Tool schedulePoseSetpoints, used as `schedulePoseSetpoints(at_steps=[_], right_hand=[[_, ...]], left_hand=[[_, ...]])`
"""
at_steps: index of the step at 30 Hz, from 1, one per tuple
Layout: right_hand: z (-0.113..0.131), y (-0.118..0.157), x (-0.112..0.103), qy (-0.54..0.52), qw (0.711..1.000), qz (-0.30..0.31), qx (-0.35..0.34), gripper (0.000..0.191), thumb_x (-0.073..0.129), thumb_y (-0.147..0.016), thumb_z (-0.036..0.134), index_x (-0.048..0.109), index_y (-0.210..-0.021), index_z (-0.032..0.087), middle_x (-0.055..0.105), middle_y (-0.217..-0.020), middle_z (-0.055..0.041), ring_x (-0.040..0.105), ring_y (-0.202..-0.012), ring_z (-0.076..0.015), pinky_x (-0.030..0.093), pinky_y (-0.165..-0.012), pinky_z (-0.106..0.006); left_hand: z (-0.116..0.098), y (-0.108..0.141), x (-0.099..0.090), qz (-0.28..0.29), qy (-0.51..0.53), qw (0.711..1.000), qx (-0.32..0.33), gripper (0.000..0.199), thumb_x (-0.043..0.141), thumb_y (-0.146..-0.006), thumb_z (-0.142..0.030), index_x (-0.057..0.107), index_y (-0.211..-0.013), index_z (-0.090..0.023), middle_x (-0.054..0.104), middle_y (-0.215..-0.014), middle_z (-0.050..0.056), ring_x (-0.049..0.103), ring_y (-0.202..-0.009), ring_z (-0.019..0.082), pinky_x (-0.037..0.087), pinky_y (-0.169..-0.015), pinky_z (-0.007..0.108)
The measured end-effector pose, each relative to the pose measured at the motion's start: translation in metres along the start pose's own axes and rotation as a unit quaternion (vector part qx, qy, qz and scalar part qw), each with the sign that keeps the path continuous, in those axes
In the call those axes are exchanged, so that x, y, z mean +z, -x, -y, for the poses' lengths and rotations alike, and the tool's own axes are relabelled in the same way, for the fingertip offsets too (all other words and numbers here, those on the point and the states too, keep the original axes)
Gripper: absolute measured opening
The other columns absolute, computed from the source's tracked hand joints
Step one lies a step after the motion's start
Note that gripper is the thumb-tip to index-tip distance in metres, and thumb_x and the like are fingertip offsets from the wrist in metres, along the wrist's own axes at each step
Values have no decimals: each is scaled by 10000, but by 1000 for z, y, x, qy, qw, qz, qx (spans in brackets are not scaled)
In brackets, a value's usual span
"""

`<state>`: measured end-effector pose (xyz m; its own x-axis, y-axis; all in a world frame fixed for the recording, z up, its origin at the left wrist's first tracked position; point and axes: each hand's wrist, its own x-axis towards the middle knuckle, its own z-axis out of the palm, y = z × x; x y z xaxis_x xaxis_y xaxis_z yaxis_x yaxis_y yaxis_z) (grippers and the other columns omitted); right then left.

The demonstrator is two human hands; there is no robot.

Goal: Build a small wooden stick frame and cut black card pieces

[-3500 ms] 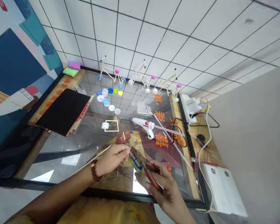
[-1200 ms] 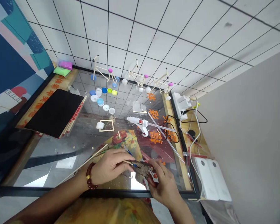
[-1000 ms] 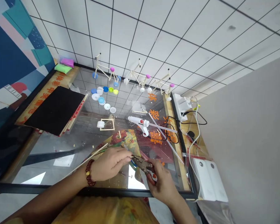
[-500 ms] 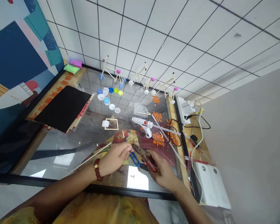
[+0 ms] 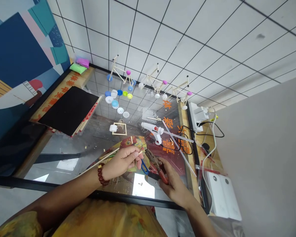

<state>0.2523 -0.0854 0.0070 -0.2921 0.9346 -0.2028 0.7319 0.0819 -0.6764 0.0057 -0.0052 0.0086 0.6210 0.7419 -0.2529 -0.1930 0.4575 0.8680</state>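
My left hand is closed in a pinch on a short pale wooden stick, whose tip pokes out past the fingertips. Wrapped round the red handles of a pair of worn pliers is my right hand. The plier jaws point up-left, a small gap away from the stick. Below the left fingertips lies a blue looped object, its kind unclear. A longer wooden stick runs beside my left forearm. Beyond the hands, a small square stick frame sits with a white bottle cap at its left edge.
A white glue gun lies on the glossy table. Coloured caps and several stick models stand toward the tiled wall. A black board rests at left. Cables and a power strip are at right.
The plier jaws have moved right and away from the stick in my left hand, where they met its tip before. The camera view has shifted slightly.
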Motion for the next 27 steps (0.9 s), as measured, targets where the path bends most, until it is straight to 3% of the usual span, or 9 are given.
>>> schedulePoseSetpoints(at_steps=[6,12,19,27], right_hand=[[-2,5,3,-7,1000,-8,11,730,486,-737,56,299,-1419,238,521,-1367,-96,533,-1232,-229,440,-1021,-379],[-2,6,4,-11,1000,-8,22,734,487,-726,53,295,-1413,229,530,-1346,-101,542,-1208,-230,443,-1008,-377],[6,1,2,-26,999,8,19,736,498,-752,79,283,-1433,255,502,-1388,-84,502,-1254,-229,419,-1034,-382],[0,2,6,-13,1000,14,18,723,514,-765,113,282,-1437,243,513,-1382,-103,527,-1228,-250,433,-1013,-409]], left_hand=[[3,-2,-1,-9,19,999,44,372,599,-871,-480,639,-953,-120,630,-679,32,394,-510,64,278,-499,226],[3,-5,-4,-71,209,973,-62,360,753,-743,-429,612,-884,-130,635,-705,22,530,-546,85,369,-509,214],[3,-4,-3,-54,105,991,-58,401,685,-785,-491,630,-865,-102,602,-602,7,357,-421,24,194,-431,188],[2,-4,2,-31,67,996,-51,366,653,-790,-489,576,-803,-132,610,-579,11,310,-415,30,168,-429,204]])
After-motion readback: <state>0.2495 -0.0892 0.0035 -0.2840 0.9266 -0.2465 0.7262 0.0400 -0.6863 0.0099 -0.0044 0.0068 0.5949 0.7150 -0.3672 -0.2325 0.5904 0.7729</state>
